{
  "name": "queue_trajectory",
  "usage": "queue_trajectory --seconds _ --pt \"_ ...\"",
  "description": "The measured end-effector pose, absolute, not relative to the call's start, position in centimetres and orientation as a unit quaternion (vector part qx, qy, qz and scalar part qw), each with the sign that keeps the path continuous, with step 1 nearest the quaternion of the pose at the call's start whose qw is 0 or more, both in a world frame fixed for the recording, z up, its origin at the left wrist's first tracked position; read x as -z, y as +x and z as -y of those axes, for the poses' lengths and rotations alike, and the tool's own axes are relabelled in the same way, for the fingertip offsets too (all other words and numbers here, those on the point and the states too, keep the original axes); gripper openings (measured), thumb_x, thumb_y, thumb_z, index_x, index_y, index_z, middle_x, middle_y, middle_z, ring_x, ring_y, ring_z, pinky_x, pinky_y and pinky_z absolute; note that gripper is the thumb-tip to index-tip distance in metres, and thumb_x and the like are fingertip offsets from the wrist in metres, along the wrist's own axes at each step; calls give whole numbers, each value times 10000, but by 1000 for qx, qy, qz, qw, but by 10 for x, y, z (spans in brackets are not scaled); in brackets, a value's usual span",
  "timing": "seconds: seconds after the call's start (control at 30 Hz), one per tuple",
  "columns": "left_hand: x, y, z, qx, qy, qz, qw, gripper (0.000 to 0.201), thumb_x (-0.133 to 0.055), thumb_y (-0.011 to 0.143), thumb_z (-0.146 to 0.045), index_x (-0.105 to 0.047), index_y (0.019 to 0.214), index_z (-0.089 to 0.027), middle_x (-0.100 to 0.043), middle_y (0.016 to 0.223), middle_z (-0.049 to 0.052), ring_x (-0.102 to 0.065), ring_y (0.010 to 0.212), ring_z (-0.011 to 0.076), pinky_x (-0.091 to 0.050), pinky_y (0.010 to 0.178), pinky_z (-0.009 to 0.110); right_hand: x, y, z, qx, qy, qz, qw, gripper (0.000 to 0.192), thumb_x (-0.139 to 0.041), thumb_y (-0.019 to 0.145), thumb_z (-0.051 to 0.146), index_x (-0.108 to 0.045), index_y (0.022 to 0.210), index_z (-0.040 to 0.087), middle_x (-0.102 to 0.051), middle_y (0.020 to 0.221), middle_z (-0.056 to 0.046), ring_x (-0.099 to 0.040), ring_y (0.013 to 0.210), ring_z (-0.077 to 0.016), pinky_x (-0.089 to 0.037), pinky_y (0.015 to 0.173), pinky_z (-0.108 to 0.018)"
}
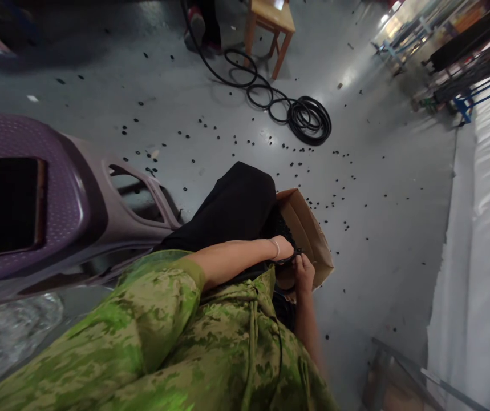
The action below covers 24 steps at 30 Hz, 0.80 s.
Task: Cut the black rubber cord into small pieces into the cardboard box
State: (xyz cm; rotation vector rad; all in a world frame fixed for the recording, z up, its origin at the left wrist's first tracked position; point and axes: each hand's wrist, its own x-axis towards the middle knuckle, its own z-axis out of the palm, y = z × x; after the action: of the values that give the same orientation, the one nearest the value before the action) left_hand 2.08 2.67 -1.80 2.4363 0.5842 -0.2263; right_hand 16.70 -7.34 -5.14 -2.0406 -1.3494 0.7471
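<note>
Both hands meet at the cardboard box (308,234) on the lap; the left hand (285,249) and right hand (303,273) pinch a small black rubber ring (292,260), seemingly light and pliable, by its rim.

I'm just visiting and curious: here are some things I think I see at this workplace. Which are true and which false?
1. Both hands meet at a cardboard box on the lap. True.
2. The left hand wears a bracelet at the wrist. True.
3. The hose on the floor is white. False: it is black and coiled.
4. The floor is swept clean. False: small black pieces are scattered across it.
5. The right hand touches the wooden stool. False: the stool stands far off.
</note>
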Motion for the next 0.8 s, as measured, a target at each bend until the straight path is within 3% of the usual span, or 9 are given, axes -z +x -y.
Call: queue_trajectory --seconds 0.27,0.63,0.8 --pt "14 21 -26 97 917 -215 322 264 -752 640 -237 -692 860 -105 -702 918 184 -664 884 263 -517 742 325 57 169 77 -272 -769 509 275 338 -427 821 455 -527 627 197 -503 558 31 -439 552 -110 -330 562 -215" --pt "17 21 -27 121 902 -249 333 353 -722 680 -279 -672 982 -102 -674 1037 202 -649 939 260 -508 760 310 63 169 73 -218 -773 547 237 370 -441 800 503 -594 672 191 -571 586 -6 -450 571 -132 -310 578 -237" --pt "20 23 -27 115 915 -227 314 298 -699 703 -255 -681 960 -105 -684 1005 192 -653 923 264 -515 761 334 61 171 71 -185 -777 561 216 385 -404 817 498 -594 678 193 -576 597 -14 -467 579 -141 -302 586 -242"
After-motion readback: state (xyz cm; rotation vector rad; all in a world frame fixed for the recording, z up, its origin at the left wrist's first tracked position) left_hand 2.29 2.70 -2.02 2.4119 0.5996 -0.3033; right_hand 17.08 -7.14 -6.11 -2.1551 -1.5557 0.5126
